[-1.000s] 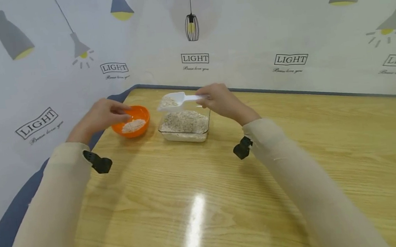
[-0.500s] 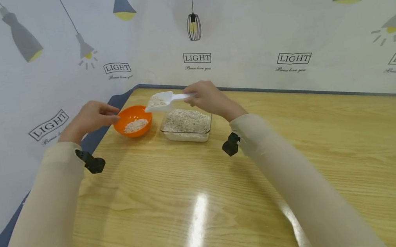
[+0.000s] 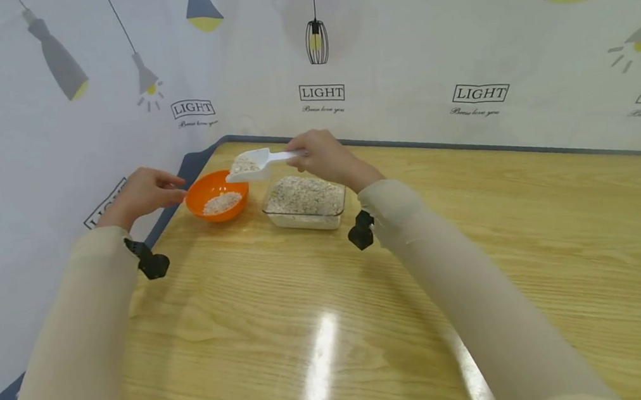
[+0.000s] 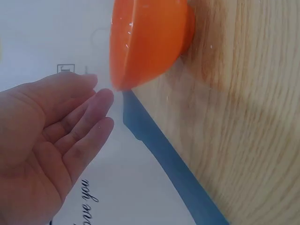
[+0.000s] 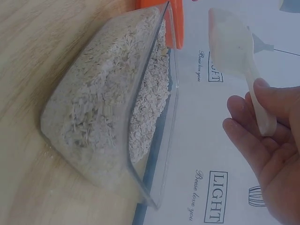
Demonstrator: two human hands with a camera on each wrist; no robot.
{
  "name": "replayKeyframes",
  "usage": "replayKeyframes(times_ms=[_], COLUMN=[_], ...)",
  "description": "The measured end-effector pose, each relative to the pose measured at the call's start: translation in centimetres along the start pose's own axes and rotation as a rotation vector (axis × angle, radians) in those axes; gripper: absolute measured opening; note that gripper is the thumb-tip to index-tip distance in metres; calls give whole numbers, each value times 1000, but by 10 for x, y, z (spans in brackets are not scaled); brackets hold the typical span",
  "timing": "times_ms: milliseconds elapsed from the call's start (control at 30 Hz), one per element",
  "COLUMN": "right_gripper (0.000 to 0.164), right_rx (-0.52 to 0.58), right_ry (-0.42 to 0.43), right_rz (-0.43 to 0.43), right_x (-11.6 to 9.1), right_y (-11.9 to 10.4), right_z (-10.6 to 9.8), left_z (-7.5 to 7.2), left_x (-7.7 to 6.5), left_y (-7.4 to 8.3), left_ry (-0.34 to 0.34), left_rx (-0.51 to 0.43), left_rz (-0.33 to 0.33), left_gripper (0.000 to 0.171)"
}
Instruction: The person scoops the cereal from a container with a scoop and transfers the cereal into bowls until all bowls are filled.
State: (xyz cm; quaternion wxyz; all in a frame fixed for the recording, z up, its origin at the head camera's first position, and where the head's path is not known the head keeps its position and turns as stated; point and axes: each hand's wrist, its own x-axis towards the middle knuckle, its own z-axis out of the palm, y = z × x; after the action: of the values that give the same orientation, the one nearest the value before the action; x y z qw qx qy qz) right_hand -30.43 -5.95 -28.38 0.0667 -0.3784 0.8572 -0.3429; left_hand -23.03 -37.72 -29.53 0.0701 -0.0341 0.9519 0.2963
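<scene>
My right hand (image 3: pixel 325 155) grips the handle of a white scoop (image 3: pixel 262 158), thumb on top and fingers curled beneath. Pale oat flakes (image 3: pixel 244 165) lie in the scoop, whose lip overlaps the right rim of an orange bowl (image 3: pixel 191 206) in the head view. More flakes cover part of the bowl's bottom. Just left of that bowl, my left hand (image 3: pixel 145 193) holds nothing; its fingers are loosely bent, fingertips right by the rim. A clear rectangular container (image 5: pixel 93 108) heaped with oat flakes stands to the right of the bowl, below my right hand.
The wooden table (image 3: pixel 261 307) reaches toward me and far to the right. Behind it and on the left hangs a white cloth (image 3: pixel 394 60) printed with lamps and lettering. A dark blue edge (image 4: pixel 164 154) borders the table at the back and left.
My right hand has carried the loaded scoop leftward from over the clear container to the bowl's right rim. My left hand has drawn back left, away from over the bowl.
</scene>
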Motion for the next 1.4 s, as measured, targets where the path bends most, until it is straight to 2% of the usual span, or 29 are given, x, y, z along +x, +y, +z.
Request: replayKeyframes(times_ms=[200, 433, 633, 967, 1400], right_gripper=[26, 21, 21, 23, 23], right_rx=[10, 6, -38, -91, -200], right_ry=[-14, -26, -52, -100, -109], right_rz=[-8, -18, -33, -11, 26], right_x=[11, 26, 34, 47, 56], right_y=[-3, -7, -13, -23, -29], right_z=[2, 10, 17, 31, 44], left_z=[2, 3, 4, 3, 6], left_x=[5, 6, 7, 8, 8], left_y=[-6, -6, -11, -12, -13], left_ry=[-15, -29, -18, -24, -18], left_rx=[-38, -54, -49, -84, -103], left_rz=[-36, -31, -5, -20, -42], left_gripper=[47, 48, 43, 42, 41])
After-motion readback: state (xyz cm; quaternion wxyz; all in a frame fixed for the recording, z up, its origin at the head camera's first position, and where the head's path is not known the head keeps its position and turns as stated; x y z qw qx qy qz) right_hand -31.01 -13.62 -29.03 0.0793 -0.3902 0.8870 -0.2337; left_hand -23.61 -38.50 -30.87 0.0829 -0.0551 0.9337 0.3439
